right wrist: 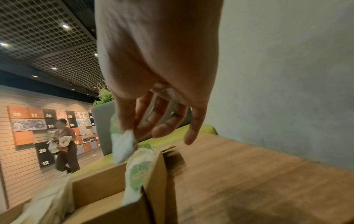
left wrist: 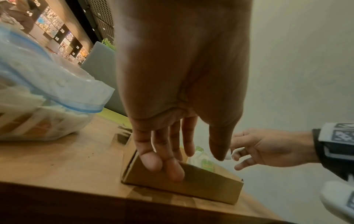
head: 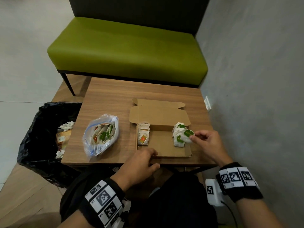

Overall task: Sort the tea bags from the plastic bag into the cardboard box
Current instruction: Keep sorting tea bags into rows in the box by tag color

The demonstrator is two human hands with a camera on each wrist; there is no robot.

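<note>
An open cardboard box (head: 171,149) lies on the wooden table (head: 115,96). Red-tagged tea bags (head: 143,136) stand in a row at its left end, green-tagged ones (head: 178,134) at its right end. My right hand (head: 206,142) pinches a green-tagged tea bag (head: 187,135) over the green row; in the right wrist view the tea bag (right wrist: 122,145) hangs from thumb and forefinger above the box (right wrist: 107,181). My left hand (head: 141,162) rests straight fingers (left wrist: 172,169) on the box's near wall (left wrist: 191,186). The clear plastic bag (head: 101,134) with more tea bags lies to the left.
A bin lined with a black bag (head: 42,139) stands off the table's left edge. A green bench (head: 128,51) lies beyond the table, a grey wall (head: 255,79) close on the right. In the right wrist view a person (right wrist: 65,145) walks far off.
</note>
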